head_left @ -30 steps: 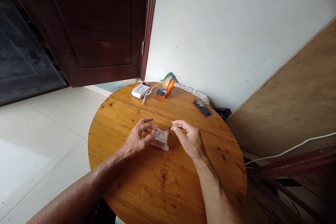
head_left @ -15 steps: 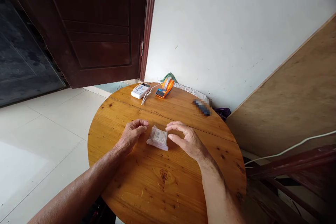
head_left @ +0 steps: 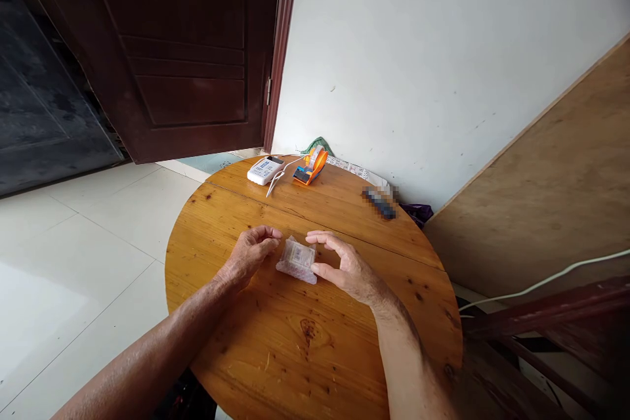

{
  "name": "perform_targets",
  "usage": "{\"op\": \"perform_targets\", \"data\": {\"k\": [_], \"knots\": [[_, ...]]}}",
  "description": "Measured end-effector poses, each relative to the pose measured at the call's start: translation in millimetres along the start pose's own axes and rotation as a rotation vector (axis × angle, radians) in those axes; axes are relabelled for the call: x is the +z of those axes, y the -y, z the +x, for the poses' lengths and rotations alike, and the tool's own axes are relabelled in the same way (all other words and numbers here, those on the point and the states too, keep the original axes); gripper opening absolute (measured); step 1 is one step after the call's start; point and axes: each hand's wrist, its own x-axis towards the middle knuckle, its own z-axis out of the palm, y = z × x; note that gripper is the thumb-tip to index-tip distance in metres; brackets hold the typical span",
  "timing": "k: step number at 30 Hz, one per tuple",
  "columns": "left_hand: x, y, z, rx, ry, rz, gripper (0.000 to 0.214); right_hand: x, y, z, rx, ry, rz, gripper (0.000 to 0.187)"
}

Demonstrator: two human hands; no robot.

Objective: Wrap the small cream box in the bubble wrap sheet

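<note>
A small packet point(head_left: 297, 264) in clear bubble wrap, with a pale printed piece inside, lies on the round wooden table point(head_left: 295, 354). Just left of it is my left hand point(head_left: 250, 254), its thumb and index finger drawn together in a pinch. Whatever they hold, if anything, is too small to make out. My right hand point(head_left: 347, 268) arches over the packet's right side with thumb and fingers apart. Its thumb tip is at the packet's right edge; whether it touches I cannot tell.
Toward the far edge stand an orange and blue tape dispenser point(head_left: 311, 167) and a white box-shaped device point(head_left: 266, 170) with a white cable point(head_left: 276, 182). A dark, blurred-out object point(head_left: 378, 202) lies at the back right. Behind the table are a white wall point(head_left: 418, 65) and a brown door point(head_left: 191, 65).
My right hand has moved slightly left, its fingers now reaching over the packet's right side. My left hand has come marginally closer to the packet.
</note>
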Motion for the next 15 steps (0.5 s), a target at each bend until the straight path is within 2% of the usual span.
{"op": "perform_targets", "data": {"k": [8,15], "knots": [[3.3,-3,-2,-0.008,0.020,0.025,0.032,9,2,4,0.062,-0.033,0.037,0.033],[4.2,6,0,0.010,0.070,0.056,0.031,15,-10,9,0.174,-0.256,0.038,0.033]]}}
